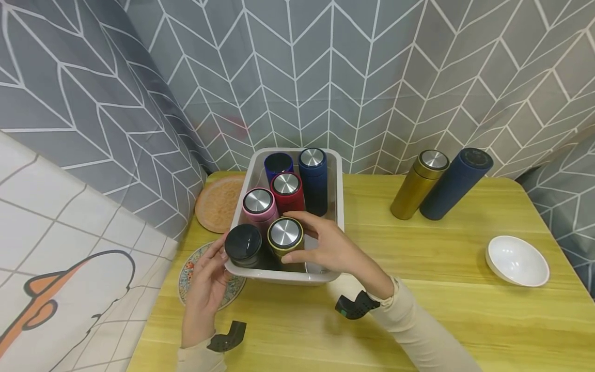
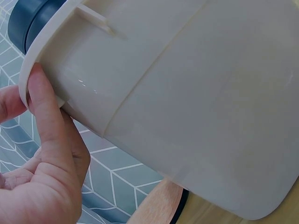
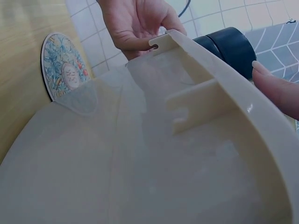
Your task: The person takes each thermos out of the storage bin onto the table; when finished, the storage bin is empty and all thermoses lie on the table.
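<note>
A pale plastic bin (image 1: 340, 201) stands on the table with several insulated bottles upright in it. At its front left corner my left hand (image 1: 206, 283) grips the rim, beside a black-lidded bottle (image 1: 243, 242); in the left wrist view the thumb and fingers (image 2: 46, 107) pinch that rim from both sides. Reaching over the bin's right side, my right hand (image 1: 332, 247) holds a gold bottle (image 1: 285, 233) between thumb and fingers near its steel-topped lid. Behind it are a pink bottle (image 1: 259, 202), a red bottle (image 1: 287, 189), a blue bottle (image 1: 279, 163) and a tall navy bottle (image 1: 313, 178).
Right of the bin, a gold bottle (image 1: 412, 191) and a navy bottle (image 1: 448, 191) stand side by side on the wooden table (image 1: 372, 206). A white bowl (image 1: 517, 261) sits near the right edge. Left are a tan round mat (image 1: 217, 204) and a patterned round mat (image 1: 233, 290).
</note>
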The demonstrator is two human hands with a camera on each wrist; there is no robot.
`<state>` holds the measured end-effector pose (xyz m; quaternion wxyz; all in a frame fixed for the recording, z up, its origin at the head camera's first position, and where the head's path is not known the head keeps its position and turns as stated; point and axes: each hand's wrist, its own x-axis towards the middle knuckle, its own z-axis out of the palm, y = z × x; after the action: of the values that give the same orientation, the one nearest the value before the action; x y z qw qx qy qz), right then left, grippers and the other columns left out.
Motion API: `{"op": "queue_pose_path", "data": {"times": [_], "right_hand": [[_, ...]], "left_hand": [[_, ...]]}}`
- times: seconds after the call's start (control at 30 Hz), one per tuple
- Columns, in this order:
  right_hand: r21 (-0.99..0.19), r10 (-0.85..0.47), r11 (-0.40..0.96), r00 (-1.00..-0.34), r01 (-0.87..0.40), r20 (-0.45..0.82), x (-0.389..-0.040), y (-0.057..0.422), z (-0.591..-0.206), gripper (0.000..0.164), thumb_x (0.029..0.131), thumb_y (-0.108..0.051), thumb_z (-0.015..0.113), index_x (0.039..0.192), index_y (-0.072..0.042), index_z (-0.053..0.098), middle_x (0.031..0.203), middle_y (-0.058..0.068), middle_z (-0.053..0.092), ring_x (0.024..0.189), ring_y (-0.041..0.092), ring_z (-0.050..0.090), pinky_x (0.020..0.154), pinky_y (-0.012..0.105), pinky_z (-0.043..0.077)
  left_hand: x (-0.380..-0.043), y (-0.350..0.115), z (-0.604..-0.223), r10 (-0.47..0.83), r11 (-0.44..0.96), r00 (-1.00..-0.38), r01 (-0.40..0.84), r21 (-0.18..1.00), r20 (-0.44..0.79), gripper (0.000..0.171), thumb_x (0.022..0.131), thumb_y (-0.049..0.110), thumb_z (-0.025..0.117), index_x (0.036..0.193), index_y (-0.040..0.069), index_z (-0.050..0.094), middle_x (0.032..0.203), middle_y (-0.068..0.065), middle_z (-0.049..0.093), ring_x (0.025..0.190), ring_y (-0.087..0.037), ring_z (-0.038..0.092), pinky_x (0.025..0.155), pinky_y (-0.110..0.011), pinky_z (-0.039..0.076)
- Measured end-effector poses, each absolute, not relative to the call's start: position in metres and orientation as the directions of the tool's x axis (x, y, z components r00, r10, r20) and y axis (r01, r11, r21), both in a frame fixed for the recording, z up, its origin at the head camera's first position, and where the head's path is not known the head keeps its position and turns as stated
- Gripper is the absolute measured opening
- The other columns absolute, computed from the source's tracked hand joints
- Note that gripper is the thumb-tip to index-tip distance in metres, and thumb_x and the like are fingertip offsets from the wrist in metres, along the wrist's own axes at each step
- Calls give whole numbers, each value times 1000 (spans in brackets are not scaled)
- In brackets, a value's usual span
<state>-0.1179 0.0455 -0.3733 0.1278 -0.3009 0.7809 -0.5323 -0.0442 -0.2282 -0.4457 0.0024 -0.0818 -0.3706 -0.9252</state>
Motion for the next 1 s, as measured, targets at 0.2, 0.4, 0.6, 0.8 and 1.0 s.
{"op": "queue_pose_path", "data": {"times": [0.2,0.4,0.6,0.8,1.0], "right_hand": [[-906,-612,271,-785,-326,99,-119,44,-373,80,72,-21,91,142,-14,53,140,4,61,132,22,57,115,41,47],[-902,-619,278,-780,-330,94,-119,42,-373,80,73,-24,91,142,-13,53,139,5,62,132,23,57,115,44,47],[-891,-624,296,-776,-344,92,-120,38,-375,79,71,-25,92,140,-14,54,135,3,64,128,21,59,113,43,49],[-900,-629,283,-772,-333,88,-119,37,-376,77,71,-25,92,138,-14,56,132,2,64,126,20,59,113,43,50],[-904,-636,286,-769,-318,69,-119,38,-375,76,70,-24,92,137,-15,56,131,1,65,125,19,59,114,43,49]], "left_hand": [[-44,-228,-446,59,-732,-984,71,678,166,50,101,-13,25,132,2,62,124,-6,68,102,-12,72,80,-19,62],[-45,-228,-447,57,-726,-985,73,684,166,50,101,-12,26,132,3,62,123,-5,68,101,-11,71,79,-19,62],[-45,-228,-448,64,-735,-980,81,674,188,50,101,-12,25,133,2,61,124,-7,68,102,-12,72,79,-19,62],[-46,-229,-449,64,-731,-979,88,677,195,51,101,-12,25,134,2,61,124,-7,68,103,-13,72,81,-21,62],[-46,-228,-449,64,-733,-981,78,676,182,51,101,-13,25,133,2,62,124,-7,69,102,-12,72,80,-21,62]]}}
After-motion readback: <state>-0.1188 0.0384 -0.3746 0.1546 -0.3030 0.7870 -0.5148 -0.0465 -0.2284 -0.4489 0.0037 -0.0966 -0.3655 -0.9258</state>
